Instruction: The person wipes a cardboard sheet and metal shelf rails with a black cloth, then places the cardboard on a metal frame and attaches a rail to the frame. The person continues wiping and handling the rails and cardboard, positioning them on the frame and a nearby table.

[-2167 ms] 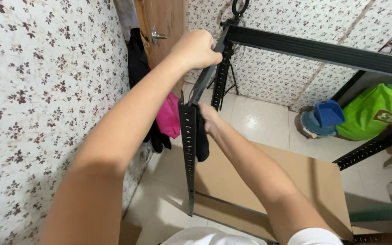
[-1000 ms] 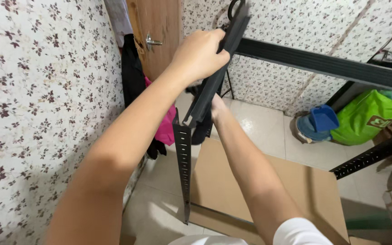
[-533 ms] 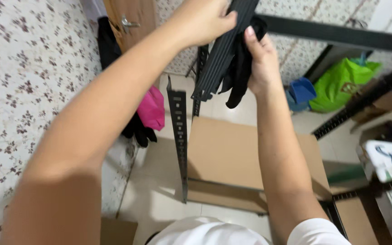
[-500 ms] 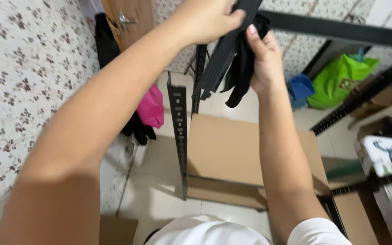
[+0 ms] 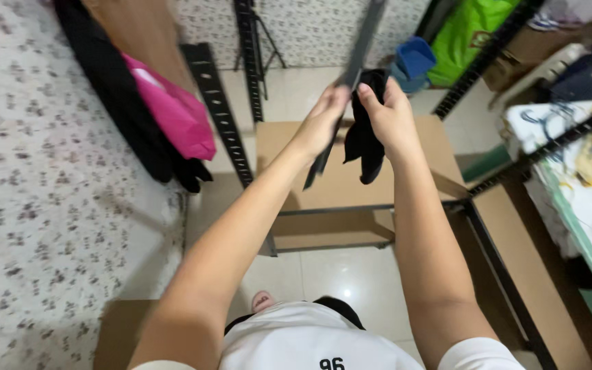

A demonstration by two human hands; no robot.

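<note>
Pale tiled floor [image 5: 323, 274]. A black metal rack frame [image 5: 385, 205] stands on it, carrying a brown board shelf [image 5: 351, 178] with nothing lying on it. A blue bucket [image 5: 412, 58] and green bag [image 5: 471, 41] sit on the floor beyond; a tripod [image 5: 268, 48] stands by the wall.

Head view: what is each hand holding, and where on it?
Left hand grips the dark metal bar near its lower end. Right hand holds a black cloth by its top, against the bar.
</note>
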